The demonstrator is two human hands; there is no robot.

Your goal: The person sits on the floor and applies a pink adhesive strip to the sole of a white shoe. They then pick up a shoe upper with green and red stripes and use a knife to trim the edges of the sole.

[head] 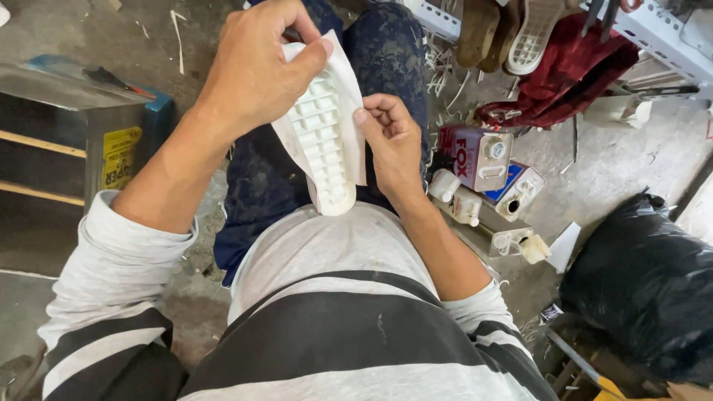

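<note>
A white rubber shoe sole (324,145) with a ridged tread is held over my lap, tread side up. My left hand (256,70) grips its upper end, thumb pressed on a thin white flap along the edge. My right hand (392,141) pinches the sole's right edge with the fingertips. Below it are my dark blue trousers (260,186) and a grey striped shirt.
Several rectangular tins with capped spouts (483,174) stand on the concrete floor to my right. A black plastic bag (646,282) fills the lower right. A red cloth (572,74) and more soles hang near a white metal rack (668,33). A metal box (96,126) is at left.
</note>
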